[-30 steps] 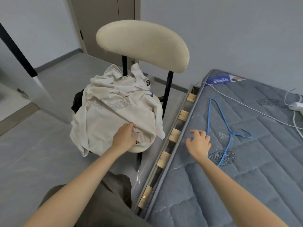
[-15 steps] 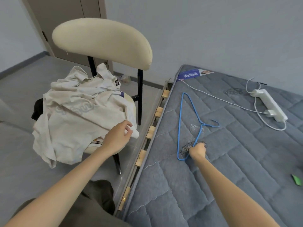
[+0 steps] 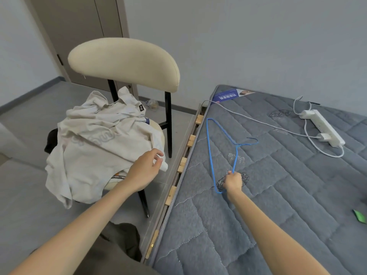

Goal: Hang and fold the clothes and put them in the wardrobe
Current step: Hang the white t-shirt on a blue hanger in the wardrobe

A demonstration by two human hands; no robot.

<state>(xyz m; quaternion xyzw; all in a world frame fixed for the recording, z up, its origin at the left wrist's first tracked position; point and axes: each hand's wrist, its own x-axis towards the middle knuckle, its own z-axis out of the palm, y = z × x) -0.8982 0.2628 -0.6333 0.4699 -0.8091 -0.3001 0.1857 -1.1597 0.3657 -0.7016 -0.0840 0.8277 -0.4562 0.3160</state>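
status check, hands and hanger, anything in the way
Left hand pinches white shirt corner on chair. Right hand grips blue hanger on mattress. Power strip lies clear of hanger.

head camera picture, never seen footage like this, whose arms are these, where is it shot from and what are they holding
No machine here: these are a person's two bare arms, filmed by one wide-angle camera worn on the head, looking forward and down. That is why the arms come in from the bottom edge. The left hand pinches an edge of a crumpled white garment piled on the seat of a cream chair. The right hand grips a blue wire hanger lying on a grey mattress. Also on the mattress are a white power strip with its cords, and something small and green at the right edge, too cut off to identify. Nothing is hung or folded yet.
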